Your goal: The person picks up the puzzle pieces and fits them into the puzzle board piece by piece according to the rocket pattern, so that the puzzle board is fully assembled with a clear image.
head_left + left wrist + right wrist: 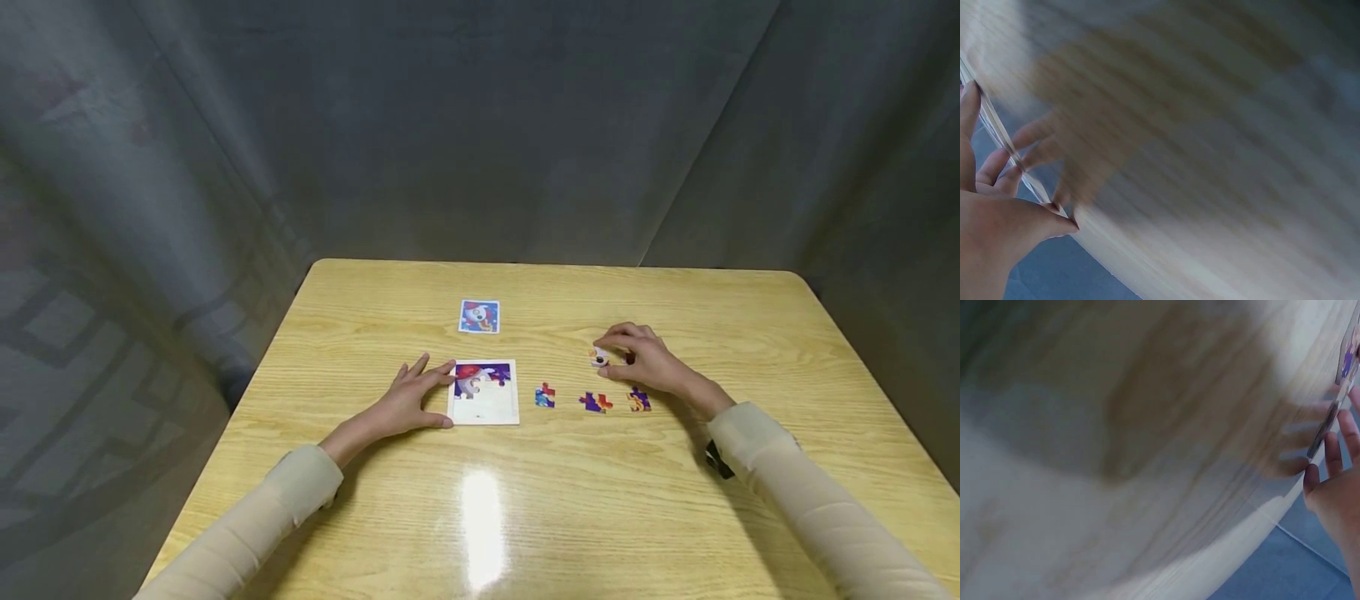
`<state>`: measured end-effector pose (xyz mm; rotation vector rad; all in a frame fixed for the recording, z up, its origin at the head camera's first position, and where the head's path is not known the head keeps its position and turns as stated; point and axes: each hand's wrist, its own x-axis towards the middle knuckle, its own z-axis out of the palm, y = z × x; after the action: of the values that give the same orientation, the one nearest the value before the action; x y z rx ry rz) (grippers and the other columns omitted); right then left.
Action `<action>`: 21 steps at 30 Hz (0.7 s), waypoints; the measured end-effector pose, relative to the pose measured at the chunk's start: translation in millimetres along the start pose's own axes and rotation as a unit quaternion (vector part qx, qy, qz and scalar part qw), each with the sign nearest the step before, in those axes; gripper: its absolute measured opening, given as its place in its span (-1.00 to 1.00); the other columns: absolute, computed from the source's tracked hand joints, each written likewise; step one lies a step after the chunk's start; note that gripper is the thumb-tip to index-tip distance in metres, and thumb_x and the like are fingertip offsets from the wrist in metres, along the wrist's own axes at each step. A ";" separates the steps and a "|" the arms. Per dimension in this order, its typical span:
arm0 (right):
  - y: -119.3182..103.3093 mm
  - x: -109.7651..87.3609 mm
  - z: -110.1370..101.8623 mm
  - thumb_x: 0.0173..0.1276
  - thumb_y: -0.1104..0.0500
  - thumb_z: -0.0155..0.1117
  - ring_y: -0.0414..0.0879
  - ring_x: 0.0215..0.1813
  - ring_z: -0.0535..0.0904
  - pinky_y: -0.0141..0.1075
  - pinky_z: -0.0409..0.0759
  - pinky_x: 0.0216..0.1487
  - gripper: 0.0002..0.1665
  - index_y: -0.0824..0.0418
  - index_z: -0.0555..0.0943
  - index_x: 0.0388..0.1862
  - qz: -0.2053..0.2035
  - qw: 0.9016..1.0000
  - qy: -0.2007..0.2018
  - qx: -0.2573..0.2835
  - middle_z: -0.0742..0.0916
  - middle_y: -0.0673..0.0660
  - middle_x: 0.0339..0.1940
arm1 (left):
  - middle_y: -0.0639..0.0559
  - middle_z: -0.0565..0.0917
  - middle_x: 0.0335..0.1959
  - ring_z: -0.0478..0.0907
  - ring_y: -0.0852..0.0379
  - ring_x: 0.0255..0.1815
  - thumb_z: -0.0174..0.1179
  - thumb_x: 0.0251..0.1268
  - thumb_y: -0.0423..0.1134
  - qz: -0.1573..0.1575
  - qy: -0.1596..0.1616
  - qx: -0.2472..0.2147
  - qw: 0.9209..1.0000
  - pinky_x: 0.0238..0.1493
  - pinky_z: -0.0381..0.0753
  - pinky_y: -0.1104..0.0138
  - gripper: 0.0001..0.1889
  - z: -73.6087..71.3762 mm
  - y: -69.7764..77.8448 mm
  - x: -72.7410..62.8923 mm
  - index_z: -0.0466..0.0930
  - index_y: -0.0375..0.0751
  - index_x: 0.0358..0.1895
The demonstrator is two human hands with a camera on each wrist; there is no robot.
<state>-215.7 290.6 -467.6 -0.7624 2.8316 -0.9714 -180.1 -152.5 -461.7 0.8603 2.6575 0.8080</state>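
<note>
My left hand (405,402) lies with spread fingers at the left side of a white puzzle tray (486,413), fingertips near its upper left and thumb at its lower left corner. A joined picture part (472,375) in purple, red and white fills the tray's upper section. To the right, my right hand (648,362) pinches a white puzzle piece (598,357) with a dark spot between thumb and forefinger, low over the table. Another piece (628,358) shows partly beneath this hand. In the right wrist view, the fingers (1332,453) sit close beside thin pieces seen edge-on.
Between tray and right hand lies a blue and red puzzle piece (545,395). Further right are a purple and orange piece (596,402) and a purple and yellow one (639,400). A small picture card (479,317) lies behind the tray on the wooden table (375,517).
</note>
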 end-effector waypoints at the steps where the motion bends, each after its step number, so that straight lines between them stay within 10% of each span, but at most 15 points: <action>1: -0.1 0.5 0.1 0.23 0.06 0.42 0.14 0.10 0.26 -0.01 0.23 -0.05 -0.46 0.21 0.58 0.17 0.000 1.000 0.002 0.003 0.48 0.23 0.18 | 0.01 0.17 0.51 -0.22 -0.25 0.54 0.42 0.02 0.04 -0.001 0.001 -0.001 1.000 0.43 -0.34 -0.20 -0.30 -0.1 0.1 0.0 0.46 -0.15 0.26; 21: -1.5 -0.7 5.9 0.13 0.09 0.51 -0.07 -0.29 0.28 -0.21 0.21 -0.26 -0.49 0.22 0.62 0.05 -0.029 0.997 0.050 -0.045 0.56 0.03 -0.39 | 0.03 0.15 0.51 -0.25 -0.22 0.54 0.42 0.04 0.05 -0.012 -0.008 -0.008 1.000 0.44 -0.38 -0.18 -0.28 -0.7 2.5 1.2 0.43 -0.14 0.29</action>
<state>-213.2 286.5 -471.6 -0.8327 2.9727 -0.9197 -180.2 -150.4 -459.8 0.8269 2.6374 0.8129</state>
